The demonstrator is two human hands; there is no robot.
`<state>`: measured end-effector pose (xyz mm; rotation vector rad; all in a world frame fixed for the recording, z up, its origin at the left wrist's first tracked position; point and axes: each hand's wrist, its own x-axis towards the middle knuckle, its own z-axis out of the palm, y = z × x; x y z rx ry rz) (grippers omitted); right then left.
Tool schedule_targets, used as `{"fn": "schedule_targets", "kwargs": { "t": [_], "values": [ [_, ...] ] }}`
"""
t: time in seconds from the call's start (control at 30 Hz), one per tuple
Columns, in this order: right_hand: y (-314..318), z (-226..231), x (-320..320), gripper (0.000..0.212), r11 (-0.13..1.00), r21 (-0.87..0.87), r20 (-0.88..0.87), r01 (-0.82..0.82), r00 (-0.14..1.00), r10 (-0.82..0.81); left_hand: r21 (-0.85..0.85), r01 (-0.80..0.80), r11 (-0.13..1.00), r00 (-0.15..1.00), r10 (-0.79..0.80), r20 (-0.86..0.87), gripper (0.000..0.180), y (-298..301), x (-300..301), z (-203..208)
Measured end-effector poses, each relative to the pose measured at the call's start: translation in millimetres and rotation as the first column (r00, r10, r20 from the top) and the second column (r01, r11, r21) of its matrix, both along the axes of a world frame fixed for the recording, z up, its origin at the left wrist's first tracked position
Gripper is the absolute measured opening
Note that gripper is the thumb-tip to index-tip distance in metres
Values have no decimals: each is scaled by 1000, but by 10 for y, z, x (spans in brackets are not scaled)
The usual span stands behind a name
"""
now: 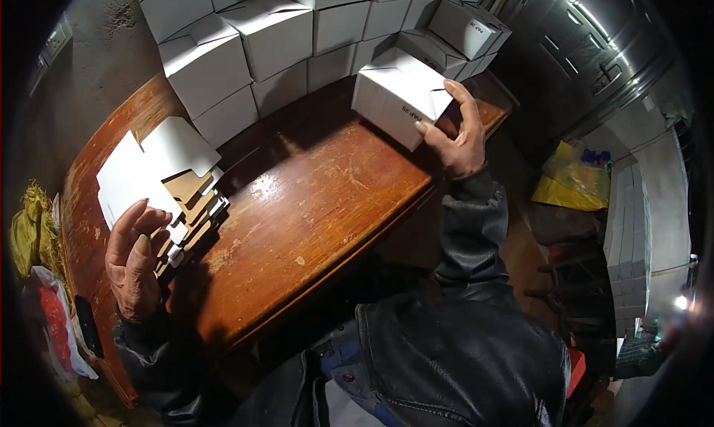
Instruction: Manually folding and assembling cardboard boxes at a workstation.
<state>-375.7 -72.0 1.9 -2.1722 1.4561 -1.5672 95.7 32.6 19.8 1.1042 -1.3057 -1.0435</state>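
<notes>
At the far right of the table, my right hand (462, 146) grips a closed white cardboard box (394, 100) by its end. The thumb lies low on the box and a finger sits on the upper corner. The box stands just in front of the stacked boxes. On the left, my left hand (134, 271) hovers at the near edge of a pile of flat, unfolded white box blanks (132, 176). Its fingers are slightly curled and apart, with nothing visible in them. Brown inner sides show among the staggered flaps of the pile.
Rows of white boxes (279, 40) are stacked along the back of the worn brown wooden table (327, 196). A dark metal door (580, 48) stands at the far right. Beyond the table's right end lies a yellow bag (569, 182). A red-and-white plastic bag (56, 319) sits at the left.
</notes>
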Motion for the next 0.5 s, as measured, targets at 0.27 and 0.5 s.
{"fn": "schedule_targets", "kwargs": {
  "t": [0.27, 0.5],
  "values": [
    [-217, -226, -94, 76, 963, -34, -112, 266, 957, -268, -22, 70, 997, 997, -70, 29, 48, -24, 56, -46],
    [-327, -232, -171, 78, 926, -144, -224, 350, 900, -375, -2, 73, 997, 994, -73, 77, 46, -28, 42, -45]
  ]
}}
